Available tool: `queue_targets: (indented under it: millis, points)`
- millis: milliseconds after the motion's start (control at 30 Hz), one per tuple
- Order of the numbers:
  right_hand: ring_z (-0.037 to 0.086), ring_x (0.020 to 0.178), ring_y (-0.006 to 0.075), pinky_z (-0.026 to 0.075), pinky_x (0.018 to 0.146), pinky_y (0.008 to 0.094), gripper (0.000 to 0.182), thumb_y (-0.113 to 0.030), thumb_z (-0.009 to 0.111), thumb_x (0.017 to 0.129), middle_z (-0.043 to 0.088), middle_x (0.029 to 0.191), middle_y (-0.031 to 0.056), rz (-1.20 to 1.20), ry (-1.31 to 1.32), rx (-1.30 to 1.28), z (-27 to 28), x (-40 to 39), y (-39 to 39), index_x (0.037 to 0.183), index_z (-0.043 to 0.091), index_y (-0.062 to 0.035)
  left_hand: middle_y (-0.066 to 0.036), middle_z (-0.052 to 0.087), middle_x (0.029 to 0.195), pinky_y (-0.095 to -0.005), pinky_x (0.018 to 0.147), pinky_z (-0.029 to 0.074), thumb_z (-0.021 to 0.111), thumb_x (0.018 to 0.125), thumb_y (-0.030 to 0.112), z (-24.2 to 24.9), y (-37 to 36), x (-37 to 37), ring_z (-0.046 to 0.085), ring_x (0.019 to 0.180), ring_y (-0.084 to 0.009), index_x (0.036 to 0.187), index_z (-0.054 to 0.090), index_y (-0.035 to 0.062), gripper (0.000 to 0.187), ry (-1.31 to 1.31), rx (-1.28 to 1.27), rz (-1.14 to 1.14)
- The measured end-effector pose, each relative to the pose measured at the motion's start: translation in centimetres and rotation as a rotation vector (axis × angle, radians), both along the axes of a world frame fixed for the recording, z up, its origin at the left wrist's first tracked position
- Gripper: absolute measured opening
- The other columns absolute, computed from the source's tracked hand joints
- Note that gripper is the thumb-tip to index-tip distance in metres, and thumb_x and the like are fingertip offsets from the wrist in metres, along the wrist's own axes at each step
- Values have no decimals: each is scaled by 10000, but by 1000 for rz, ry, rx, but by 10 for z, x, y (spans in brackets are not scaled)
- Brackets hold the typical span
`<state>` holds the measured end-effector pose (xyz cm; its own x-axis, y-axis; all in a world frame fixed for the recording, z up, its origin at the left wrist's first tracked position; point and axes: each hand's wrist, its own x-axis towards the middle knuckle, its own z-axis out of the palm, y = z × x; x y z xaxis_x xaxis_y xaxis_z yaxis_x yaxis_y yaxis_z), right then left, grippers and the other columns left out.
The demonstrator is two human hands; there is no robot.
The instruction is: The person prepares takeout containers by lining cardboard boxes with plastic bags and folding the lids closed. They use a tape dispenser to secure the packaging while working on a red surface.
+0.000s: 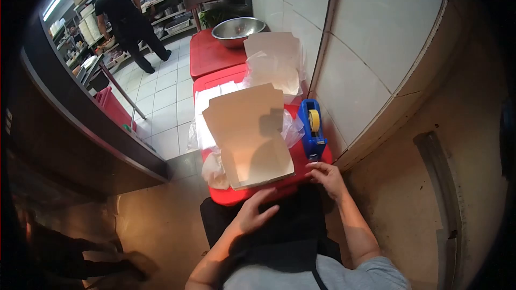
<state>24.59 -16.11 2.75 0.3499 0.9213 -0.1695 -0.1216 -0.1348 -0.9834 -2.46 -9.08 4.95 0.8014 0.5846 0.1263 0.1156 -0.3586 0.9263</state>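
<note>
Cardboard box point(248, 134), light and easily creased, is best gripped at its edges; left hand point(257, 212) and right hand point(326, 176) are held loosely spread, empty.

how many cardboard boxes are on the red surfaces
2. One open cardboard box lies flat near the hands, beside the tape dispenser; another stands behind it, before the metal bowl. More may be hidden.
</note>
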Motion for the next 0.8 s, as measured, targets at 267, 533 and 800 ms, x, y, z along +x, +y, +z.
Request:
queue_targets:
  millis: [267,533,800]
  points:
    - [542,1084,184,453,908,312,385,122,436,771,516,1154,36,420,-120,190,22,-83,-7,1088,618,3,-126,517,1256,-331,978,383,656,837,114,20,13,25,462,1197,-209,1003,683,32,187,-307,-441,223]
    - [576,1021,166,517,801,319,383,21,491,873,548,1204,51,340,847,-105,-2,-100,14,1246,533,-56,-125,352,1376,-345,953,399,642,843,103,63,-16,8,400,1238,-200,899,705,53,98,-575,-172,121]
    - [541,989,117,422,892,266,200,-70,614,869,555,1066,4,319,713,231,22,-104,34,1060,655,-31,-76,311,1462,-365,1052,242,347,977,355,38,-2,10,276,1323,-220,1309,408,1,488,-779,-768,256]
